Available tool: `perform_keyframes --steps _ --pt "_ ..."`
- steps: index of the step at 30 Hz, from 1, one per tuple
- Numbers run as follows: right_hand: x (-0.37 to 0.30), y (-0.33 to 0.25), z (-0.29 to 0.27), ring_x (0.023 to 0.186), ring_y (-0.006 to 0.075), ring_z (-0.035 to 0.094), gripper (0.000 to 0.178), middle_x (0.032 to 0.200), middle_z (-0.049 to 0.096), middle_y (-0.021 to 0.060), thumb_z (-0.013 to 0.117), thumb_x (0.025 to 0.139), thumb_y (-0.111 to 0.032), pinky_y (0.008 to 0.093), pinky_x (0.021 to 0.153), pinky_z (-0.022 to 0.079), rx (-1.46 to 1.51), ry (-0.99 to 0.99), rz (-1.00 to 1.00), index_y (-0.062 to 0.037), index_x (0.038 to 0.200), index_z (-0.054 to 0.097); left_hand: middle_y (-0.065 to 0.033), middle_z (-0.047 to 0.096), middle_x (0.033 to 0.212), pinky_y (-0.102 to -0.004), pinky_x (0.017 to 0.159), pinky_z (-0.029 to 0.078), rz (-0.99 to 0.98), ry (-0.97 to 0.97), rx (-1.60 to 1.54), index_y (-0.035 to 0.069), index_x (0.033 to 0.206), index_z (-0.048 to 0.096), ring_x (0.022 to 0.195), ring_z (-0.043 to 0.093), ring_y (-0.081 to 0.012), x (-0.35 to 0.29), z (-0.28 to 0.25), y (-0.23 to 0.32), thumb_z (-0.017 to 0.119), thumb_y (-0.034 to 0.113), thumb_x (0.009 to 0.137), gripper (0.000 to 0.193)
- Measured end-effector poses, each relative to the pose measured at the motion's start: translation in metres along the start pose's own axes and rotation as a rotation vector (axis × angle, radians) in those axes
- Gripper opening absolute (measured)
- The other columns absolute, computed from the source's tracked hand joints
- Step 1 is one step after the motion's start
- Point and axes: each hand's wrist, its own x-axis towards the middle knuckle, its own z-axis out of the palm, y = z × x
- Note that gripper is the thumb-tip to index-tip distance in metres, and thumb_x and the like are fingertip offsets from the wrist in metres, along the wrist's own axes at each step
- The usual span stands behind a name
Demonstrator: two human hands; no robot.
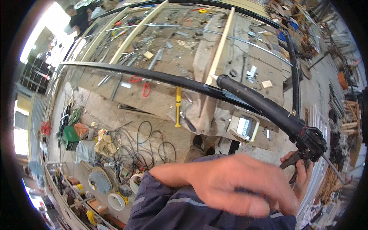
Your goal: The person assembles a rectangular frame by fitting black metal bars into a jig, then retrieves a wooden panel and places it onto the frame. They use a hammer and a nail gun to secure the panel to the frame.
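Observation:
A long black caulking gun [260, 101] slants across the right side. Its pale tip is over the end of a wooden slat [222, 48], where the slat meets the black frame bar [168, 78]. My right hand [302, 173] has its fingers wrapped around the gun's handle and trigger, and its lower part is hidden behind my left hand. Nearer the camera, my left hand [237, 184] is slightly blurred. Its fingers reach to the right and its thumb stands apart, with nothing visible in it.
A cluttered worktable carries a yellow tool [178, 107], red-handled pieces [146, 89] and a white box [243, 126]. Tangled cables [142, 143], a green box [70, 137] and a white bucket [117, 201] stand on the left. Another person [78, 19] is at far left.

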Motion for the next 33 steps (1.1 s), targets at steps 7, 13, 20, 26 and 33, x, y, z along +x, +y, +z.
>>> perform_keyframes --steps 7,13,20,26,33 --pt "0.005 -0.045 -0.041 0.105 0.0368 0.063 0.054 0.112 0.065 0.0185 0.071 0.075 -0.019 0.0449 0.094 0.047 -0.902 -0.364 -0.185 0.0 0.123 0.058 -0.0231 0.069 0.103 -0.0354 0.077 0.054 0.612 0.222 -0.25 -0.011 0.109 0.068 0.087 0.069 -0.0319 0.013 0.081 -0.022 0.055 0.014 0.101 0.029" --pt "0.034 -0.109 0.044 0.103 0.0405 0.062 0.035 0.102 0.063 0.0159 0.069 0.058 -0.008 0.0488 0.085 0.049 -1.212 -0.762 -0.799 -0.0002 0.091 0.059 -0.0216 0.069 0.099 -0.0334 0.073 0.054 0.68 0.079 0.031 -0.009 0.104 0.07 0.078 0.068 -0.0293 -0.003 0.067 -0.005 0.052 0.012 0.103 0.028" --pt "0.024 -0.134 0.053 0.103 0.0391 0.062 0.032 0.102 0.063 0.0161 0.068 0.062 -0.012 0.0481 0.085 0.048 -1.404 -0.714 -0.932 0.0003 0.091 0.061 -0.0209 0.069 0.102 -0.0365 0.075 0.053 0.765 0.037 0.105 -0.006 0.101 0.07 0.086 0.067 -0.0321 -0.017 0.075 -0.005 0.05 0.017 0.104 0.031" --pt "0.011 -0.125 0.01 0.11 0.0306 0.061 0.037 0.113 0.063 0.0134 0.064 0.084 -0.021 0.0406 0.082 0.049 -1.147 -0.384 -0.757 -0.0025 0.115 0.057 -0.0203 0.07 0.103 -0.0386 0.079 0.054 0.745 0.032 0.234 -0.007 0.104 0.07 0.09 0.068 -0.034 -0.039 0.076 0.024 0.054 0.013 0.102 0.026" --pt "-0.019 0.007 0.003 0.111 0.0246 0.061 0.044 0.12 0.063 0.0118 0.061 0.091 -0.024 0.0332 0.079 0.05 -0.201 0.1 -0.172 -0.0037 0.129 0.051 -0.0214 0.07 0.104 -0.0381 0.079 0.055 0.702 0.131 0.089 -0.009 0.109 0.069 0.091 0.069 -0.0332 -0.081 0.074 0.077 0.054 0.012 0.102 0.027"
